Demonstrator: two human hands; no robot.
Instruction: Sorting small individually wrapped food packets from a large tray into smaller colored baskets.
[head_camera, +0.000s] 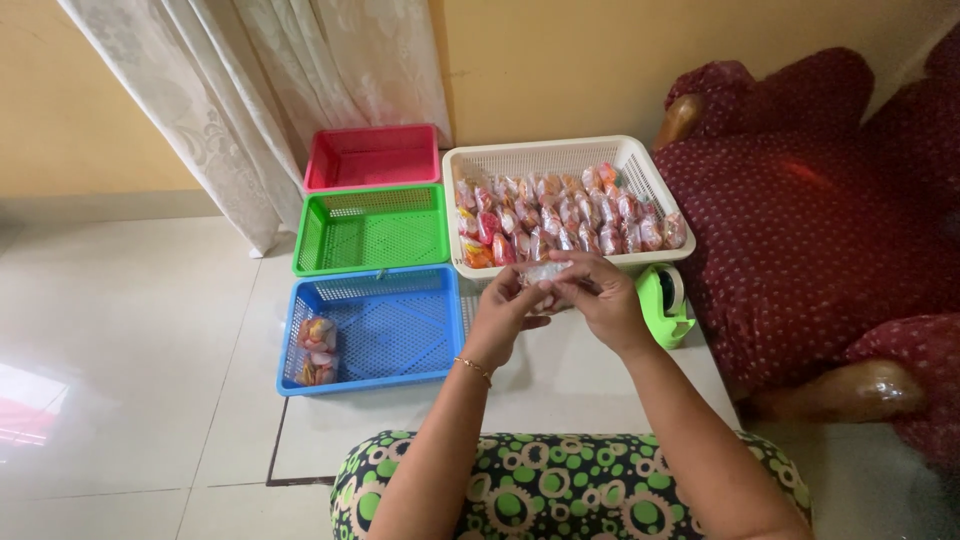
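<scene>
Far left: glossy pale floor tiles (120, 330) and a lacy white curtain (250, 90) hanging in soft folds against a yellow wall. Next, three rectangular perforated plastic baskets in a column: a pink basket (372, 156) at the back, a green basket (372, 229) in the middle, a blue basket (372, 329) nearest, with a few small clear packets (316, 350) of orange and yellow bits along its left wall. At centre, above a white board (560, 385) on the floor, left hand (503, 316) with a thin gold bracelet (474, 369) at the wrist, fingers curled, pinching the left end of a small crinkly clear packet (545, 272); right hand (600, 296) closed on the packet's other end, both just in front of the white basket's near rim. Behind, a white mesh basket (640, 170) packed with rows of shiny filled packets (565, 215), red and orange inside. Just right of the right hand, a lime-green tape dispenser (662, 305), rounded and smooth. Far right: a maroon dotted upholstered sofa (810, 220) with glossy wooden arm ends. Bottom edge: green-and-black circle-print fabric (560, 490) over the knees.
</scene>
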